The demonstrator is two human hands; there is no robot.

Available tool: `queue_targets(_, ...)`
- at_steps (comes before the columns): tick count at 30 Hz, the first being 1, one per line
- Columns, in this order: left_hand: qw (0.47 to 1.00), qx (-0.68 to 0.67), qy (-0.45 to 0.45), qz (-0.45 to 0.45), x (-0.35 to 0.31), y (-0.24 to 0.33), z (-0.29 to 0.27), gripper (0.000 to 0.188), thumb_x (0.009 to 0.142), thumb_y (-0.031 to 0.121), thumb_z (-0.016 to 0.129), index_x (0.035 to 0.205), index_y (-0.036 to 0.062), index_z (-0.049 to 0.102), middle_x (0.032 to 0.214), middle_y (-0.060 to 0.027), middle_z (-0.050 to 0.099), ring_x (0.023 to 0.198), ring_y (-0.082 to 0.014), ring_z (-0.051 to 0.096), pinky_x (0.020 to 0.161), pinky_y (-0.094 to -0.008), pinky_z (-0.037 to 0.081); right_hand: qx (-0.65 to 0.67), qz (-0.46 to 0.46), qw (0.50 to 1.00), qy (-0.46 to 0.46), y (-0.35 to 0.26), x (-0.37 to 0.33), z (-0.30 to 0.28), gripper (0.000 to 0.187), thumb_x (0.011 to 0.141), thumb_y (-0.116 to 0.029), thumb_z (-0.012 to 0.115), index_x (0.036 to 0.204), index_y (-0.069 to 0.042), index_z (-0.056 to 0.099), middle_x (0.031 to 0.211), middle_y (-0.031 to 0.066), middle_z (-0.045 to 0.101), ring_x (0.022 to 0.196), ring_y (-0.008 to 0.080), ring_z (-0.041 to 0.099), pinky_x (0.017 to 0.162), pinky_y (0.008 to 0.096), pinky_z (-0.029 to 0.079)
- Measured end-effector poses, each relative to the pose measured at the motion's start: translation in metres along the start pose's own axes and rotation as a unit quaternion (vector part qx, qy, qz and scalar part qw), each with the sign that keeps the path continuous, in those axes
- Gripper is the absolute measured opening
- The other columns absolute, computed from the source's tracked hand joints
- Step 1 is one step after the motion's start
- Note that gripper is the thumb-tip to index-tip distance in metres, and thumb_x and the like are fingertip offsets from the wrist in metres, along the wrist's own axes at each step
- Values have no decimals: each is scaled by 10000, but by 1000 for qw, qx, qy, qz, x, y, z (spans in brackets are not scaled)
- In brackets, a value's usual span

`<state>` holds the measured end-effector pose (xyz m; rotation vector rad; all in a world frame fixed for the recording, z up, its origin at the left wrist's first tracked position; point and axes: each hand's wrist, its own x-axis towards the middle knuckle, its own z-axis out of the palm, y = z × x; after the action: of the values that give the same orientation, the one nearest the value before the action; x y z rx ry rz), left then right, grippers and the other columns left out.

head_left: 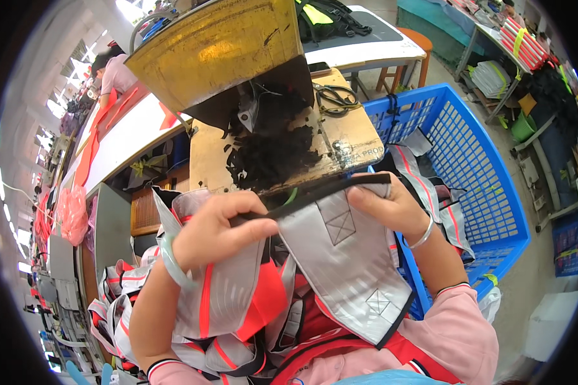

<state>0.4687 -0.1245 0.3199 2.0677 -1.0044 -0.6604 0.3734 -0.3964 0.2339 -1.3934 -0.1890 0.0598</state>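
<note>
A silvery grey fabric piece [347, 269] with black edging and stitched crossed squares hangs between my two hands over my lap. My left hand [221, 224] is closed on its black-bound upper edge. At the other end of that edge, my right hand [392, 205] pinches the fabric with the thumb on top. Below and beside my left hand, more grey pieces with red stripes [205, 301] lie heaped on my lap. Just beyond the held edge stands a wooden worktop [205, 151], with a pile of black scraps [276, 154] under a metal machine part [248, 112].
A worn yellow machine housing [218, 51] overhangs the worktop. Black-handled scissors [335, 99] lie at its far right. A blue plastic basket [488, 167] holding grey and red pieces stands to the right. Another person [117, 77] works at a white table at far left.
</note>
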Motion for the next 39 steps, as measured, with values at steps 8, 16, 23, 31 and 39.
queue_targets(8,976,-137,163,-38,23,-59,-18,224,907,213,637,948,-6,641,829,32,578,803,-50,495,722,-218,406,56,16,990,129,25,53,1,310,938,-291,643,1084,-18,642,928,-12,658,807,49,579,703,225,483)
queue_targets(16,948,-223,211,-85,52,-99,-31,249,894,229,664,985,-3,666,847,21,621,787,-48,541,710,-211,436,53,88,986,129,41,97,-7,369,925,-341,658,1113,-24,639,1005,26,668,878,83,611,776,244,497)
queue_targets(23,930,-281,211,-108,71,-110,-37,257,880,248,692,990,16,672,858,10,639,777,-67,570,711,-221,460,32,63,982,173,47,110,-8,393,929,-363,643,1074,2,649,961,62,681,830,111,638,730,267,523)
queue_targets(31,921,-296,224,-117,81,-115,-48,231,877,229,698,966,17,675,842,15,636,753,-66,571,681,-215,461,23,54,983,174,44,127,-10,363,928,-340,642,1050,1,663,932,56,689,806,107,634,718,257,517)
queue_targets(39,926,-246,273,-87,71,-108,-58,224,891,169,658,1012,-19,680,919,-16,662,855,-92,598,797,-238,470,38,31,983,175,18,107,-35,388,908,-342,670,1105,-8,647,982,51,678,883,107,620,764,255,507)
